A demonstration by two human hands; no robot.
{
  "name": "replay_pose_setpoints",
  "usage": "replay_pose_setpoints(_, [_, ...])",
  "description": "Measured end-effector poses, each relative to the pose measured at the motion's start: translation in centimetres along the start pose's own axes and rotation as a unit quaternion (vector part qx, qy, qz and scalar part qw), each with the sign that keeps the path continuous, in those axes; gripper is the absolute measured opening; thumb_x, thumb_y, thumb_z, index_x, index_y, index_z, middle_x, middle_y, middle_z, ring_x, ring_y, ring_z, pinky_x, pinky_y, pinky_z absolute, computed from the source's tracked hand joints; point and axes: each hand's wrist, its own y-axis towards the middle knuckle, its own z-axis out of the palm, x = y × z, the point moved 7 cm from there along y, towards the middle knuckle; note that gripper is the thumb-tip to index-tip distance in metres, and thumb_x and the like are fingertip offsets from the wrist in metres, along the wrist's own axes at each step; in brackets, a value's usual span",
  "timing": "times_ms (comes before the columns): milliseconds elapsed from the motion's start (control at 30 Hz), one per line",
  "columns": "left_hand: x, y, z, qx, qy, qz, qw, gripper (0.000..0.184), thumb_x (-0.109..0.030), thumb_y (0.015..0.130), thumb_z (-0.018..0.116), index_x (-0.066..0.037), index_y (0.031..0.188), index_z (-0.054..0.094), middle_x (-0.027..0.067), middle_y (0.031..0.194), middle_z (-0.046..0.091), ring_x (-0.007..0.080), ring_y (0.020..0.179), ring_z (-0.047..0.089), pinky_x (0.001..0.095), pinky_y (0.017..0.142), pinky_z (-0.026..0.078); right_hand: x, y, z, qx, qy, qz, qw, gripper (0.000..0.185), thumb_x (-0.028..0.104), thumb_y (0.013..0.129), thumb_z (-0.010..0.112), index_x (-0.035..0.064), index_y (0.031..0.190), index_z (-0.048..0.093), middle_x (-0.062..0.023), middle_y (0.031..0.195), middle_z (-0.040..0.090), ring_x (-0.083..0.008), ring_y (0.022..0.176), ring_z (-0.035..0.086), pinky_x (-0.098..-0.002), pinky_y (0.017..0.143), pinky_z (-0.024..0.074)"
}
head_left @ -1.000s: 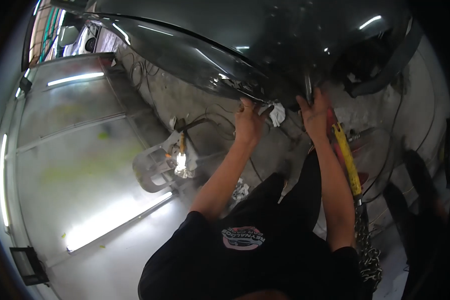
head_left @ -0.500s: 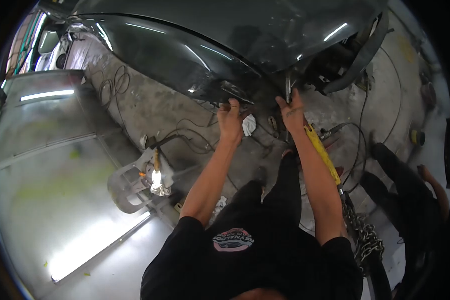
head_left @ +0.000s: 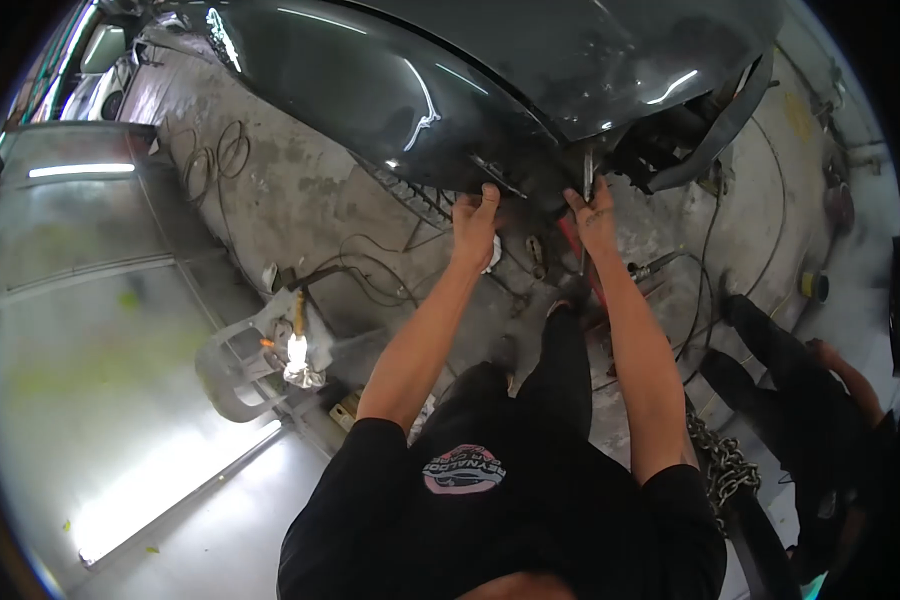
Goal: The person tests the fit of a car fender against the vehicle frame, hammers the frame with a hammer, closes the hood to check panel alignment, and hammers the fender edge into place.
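Note:
The dark car fender reaches across the top of the view, with a damaged lower edge near my hands. My left hand is closed round that edge, thumb uppermost, its other fingers partly hidden. A little to its right, my right hand is closed round a slim metal bar that stands below the hood corner. A bit of white cloth or paper shows beside my left wrist. Beneath my right hand, a red part is partly covered.
A lit work lamp hangs at a loose pale panel on the left. Cables trail over the concrete floor. A heavy chain lies by my right elbow. Another person's dark-clad legs are at the right. A bumper piece juts out.
The view has shifted, and the fender's lower edge stands a little higher. Both hands keep their holds. The yellow tool by my right forearm is now hidden, while the red part shows.

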Motion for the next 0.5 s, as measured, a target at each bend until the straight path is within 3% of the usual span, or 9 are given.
replay_pose_setpoints(100, [-0.3,-0.2,0.7,0.064,0.033,-0.023,0.997,0.044,-0.036,0.104,0.064,0.005,0.119,0.059,0.0111,0.108,0.068,0.0220,0.095,0.069,0.0385,0.076,0.059,0.0,-0.3,-0.1,-0.013,-0.073,0.012,0.997,0.045,0.012,0.094,0.073,-0.0097,0.128,0.053,-0.0109,0.104,0.068,-0.0138,0.088,0.058,-0.0268,0.079,0.0481])
replay_pose_setpoints(167, [-1.5,-0.7,2.1,0.059,-0.003,0.011,0.998,0.047,-0.038,0.103,0.065,0.006,0.119,0.059,0.0117,0.109,0.068,0.0216,0.095,0.069,0.0355,0.073,0.056,0.3,0.1,-0.2,-0.054,-0.041,-0.082,0.994,0.039,0.012,0.095,0.073,-0.0079,0.123,0.054,-0.0114,0.101,0.066,-0.0162,0.087,0.059,-0.0293,0.078,0.0481])
replay_pose_setpoints(200, [-1.7,-0.7,2.6,0.054,0.002,0.011,0.998,0.047,-0.038,0.103,0.065,0.006,0.119,0.059,0.0117,0.109,0.068,0.0216,0.095,0.069,0.0355,0.073,0.056,0.5,0.4,-0.3,-0.050,-0.037,-0.078,0.995,0.039,0.012,0.095,0.073,-0.0079,0.123,0.054,-0.0114,0.101,0.066,-0.0162,0.087,0.059,-0.0293,0.078,0.0481])
replay_pose_setpoints(267, [-1.9,-1.5,2.4,0.021,-0.006,0.013,1.000,0.050,-0.042,0.102,0.065,0.005,0.116,0.059,0.0109,0.108,0.066,0.0224,0.099,0.068,0.0422,0.086,0.060,0.2,0.2,-0.6,-0.030,-0.125,-0.067,0.989,0.036,0.013,0.095,0.073,-0.0060,0.120,0.055,-0.0140,0.100,0.066,-0.0209,0.088,0.060,-0.0343,0.080,0.0482])
replay_pose_setpoints(400, [-2.8,-2.0,3.7,0.076,-0.013,-0.019,0.997,0.052,-0.044,0.104,0.061,0.005,0.123,0.057,0.0140,0.115,0.066,0.0252,0.101,0.068,0.0446,0.086,0.060,-1.4,-0.1,-1.2,-0.001,-0.072,0.009,0.997,0.040,0.019,0.096,0.071,-0.0054,0.124,0.057,-0.0215,0.109,0.067,-0.0297,0.096,0.063,-0.0392,0.087,0.0484])
replay_pose_setpoints(500, [-4.0,-2.3,4.4,0.033,-0.088,-0.048,0.994,0.053,-0.045,0.105,0.057,0.005,0.122,0.057,0.0154,0.116,0.067,0.0277,0.099,0.070,0.0453,0.085,0.061,-0.6,-2.4,-2.1,-0.012,-0.175,-0.009,0.985,0.042,0.024,0.098,0.067,-0.0048,0.128,0.059,-0.0246,0.111,0.068,-0.0341,0.099,0.064,-0.0388,0.090,0.0484])
